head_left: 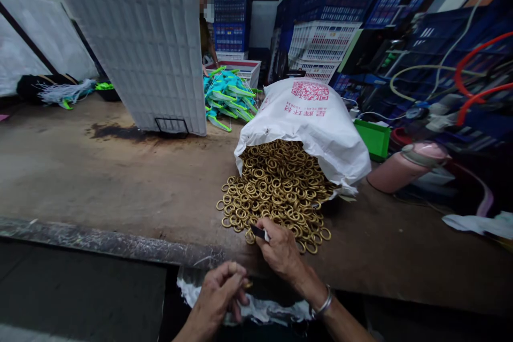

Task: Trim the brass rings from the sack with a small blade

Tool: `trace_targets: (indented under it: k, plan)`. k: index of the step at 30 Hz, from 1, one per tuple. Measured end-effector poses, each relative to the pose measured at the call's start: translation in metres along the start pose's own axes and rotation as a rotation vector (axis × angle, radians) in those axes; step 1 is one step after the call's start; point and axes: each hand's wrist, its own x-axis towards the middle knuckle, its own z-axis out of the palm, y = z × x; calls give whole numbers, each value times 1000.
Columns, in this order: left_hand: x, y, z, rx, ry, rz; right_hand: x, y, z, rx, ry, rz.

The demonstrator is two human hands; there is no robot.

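Observation:
A heap of brass rings (pixel 276 192) spills from a white sack (pixel 316 123) lying on its side on the brown worktable (pixel 120 181). My right hand (pixel 282 251) rests at the near edge of the heap, fingers closed on a small dark tool with a white tip (pixel 260 233). My left hand (pixel 218 294) is lower, at the table's front edge, fingers pinched together on what looks like a brass ring (pixel 248 284). A bracelet sits on my right wrist.
A tall white ribbed panel (pixel 144 37) stands on the table at the back left. Teal and green plastic parts (pixel 228 96) are piled behind it, near a person (pixel 206 21). Blue and white crates (pixel 328 26), hoses, a green box (pixel 374 139) and a pink flask (pixel 404 168) crowd the right.

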Motion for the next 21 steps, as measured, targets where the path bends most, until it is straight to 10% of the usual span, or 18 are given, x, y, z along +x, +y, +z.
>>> trace_targets:
  k: [8,15,21]
  plan:
    - [5,10,9,351,19,108,-13,7,5,82,59,35]
    - [-8,-8,6,918,-106,494,-18,8,6,64,62,34]
    - [-7,-3,11,648,-33,412,-24,6,4,137,49,10]
